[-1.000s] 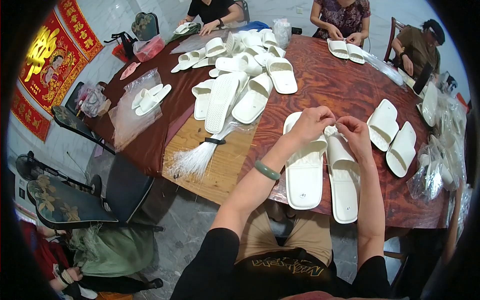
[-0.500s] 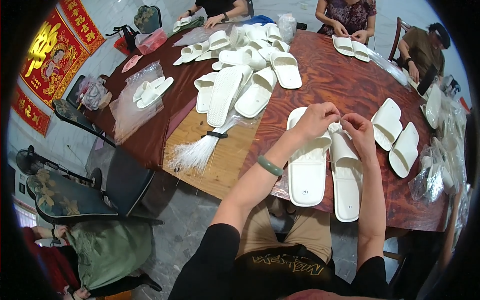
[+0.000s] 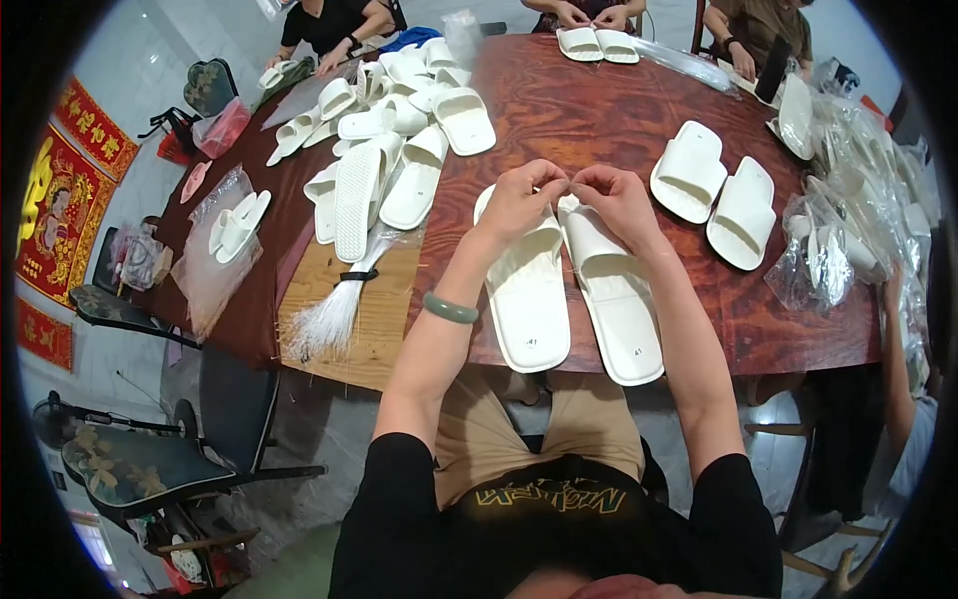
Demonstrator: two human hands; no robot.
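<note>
Two white slide slippers lie before me on the dark red wood-grain table, the left slipper (image 3: 531,314) and the right slipper (image 3: 627,317), toes close together and heels spread apart. Above the toe of the left one, my left hand (image 3: 521,205) is closed in a pinch. My right hand (image 3: 619,208) pinches just beside it, over the toe of the right one. The fingertips of both hands nearly meet between the toes. Whatever they hold is too small to make out. My fingers and wrists partly cover the toe ends and straps.
Left of me lies a bundle of white strands (image 3: 329,319) with a black band, below a heap of white slippers (image 3: 356,200). Another white pair (image 3: 741,215) lies to the right, beside clear plastic bags (image 3: 828,250). Co-workers sit across the table (image 3: 559,110); chairs (image 3: 150,459) stand at left.
The view has swung, so the table sits higher and further left. The two slippers now splay apart at the heels, which lie more nearly level. My hands still pinch together at the toes.
</note>
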